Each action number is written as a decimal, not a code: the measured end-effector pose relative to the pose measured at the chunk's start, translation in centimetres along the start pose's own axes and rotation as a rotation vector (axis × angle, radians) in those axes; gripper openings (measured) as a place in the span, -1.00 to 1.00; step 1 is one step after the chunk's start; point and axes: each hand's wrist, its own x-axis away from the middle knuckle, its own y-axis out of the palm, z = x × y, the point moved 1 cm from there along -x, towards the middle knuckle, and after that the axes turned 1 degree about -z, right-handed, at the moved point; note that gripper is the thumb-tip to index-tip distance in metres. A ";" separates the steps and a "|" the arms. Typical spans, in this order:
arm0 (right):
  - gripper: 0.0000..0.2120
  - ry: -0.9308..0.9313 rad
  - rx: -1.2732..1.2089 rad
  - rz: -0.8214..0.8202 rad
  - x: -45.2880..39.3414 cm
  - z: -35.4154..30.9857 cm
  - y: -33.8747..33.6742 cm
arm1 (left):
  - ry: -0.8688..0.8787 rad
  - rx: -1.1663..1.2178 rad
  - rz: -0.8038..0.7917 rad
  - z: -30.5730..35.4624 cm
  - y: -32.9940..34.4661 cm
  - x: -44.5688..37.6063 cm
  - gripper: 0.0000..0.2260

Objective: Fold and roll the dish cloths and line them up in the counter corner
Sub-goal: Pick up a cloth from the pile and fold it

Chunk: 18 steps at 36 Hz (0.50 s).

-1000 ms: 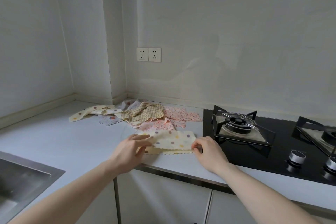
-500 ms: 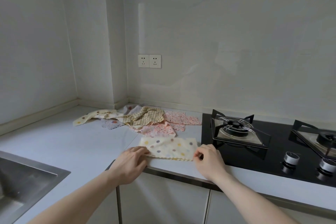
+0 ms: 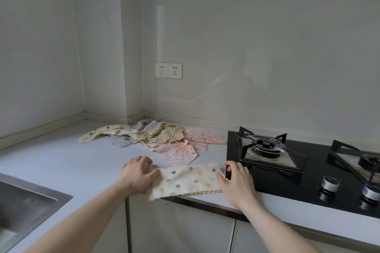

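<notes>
Cream polka-dot dish cloth is folded into a long strip and lies at the front edge of the pale grey bench, right up against the black gas hob. We've got our left hand lying flat on the cloth's left end, fingers spread and fairly straight, pressing it down rather than grabbing it. Our right hand rests on the right end, fingers loosely bent over the cloth's edge, with the thumb lying on the fabric; it looks more like holding it down than a real pinch, though we can't see under the palm.

Further back, toward the corner, the rest of the pile sits unfolded and overlapping: a second cream dotted cloth, a grey scalloped one, a yellow gingham cloth on top, and pink floral ones spilling toward the hob. Steel sink shows at the lower left, and a double wall socket above the pile.
</notes>
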 end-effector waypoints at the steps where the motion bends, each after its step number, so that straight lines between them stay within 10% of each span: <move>1: -0.53 0.036 0.011 -0.015 -0.2 0.1 0.1 | -0.004 -0.020 -0.011 -0.3 0.3 -0.2 -0.57; 18: -0.59 0.067 0.183 -0.071 -1.6 -1.2 1.9 | 0.070 0.075 -0.001 -1.1 1.5 -1.7 -0.78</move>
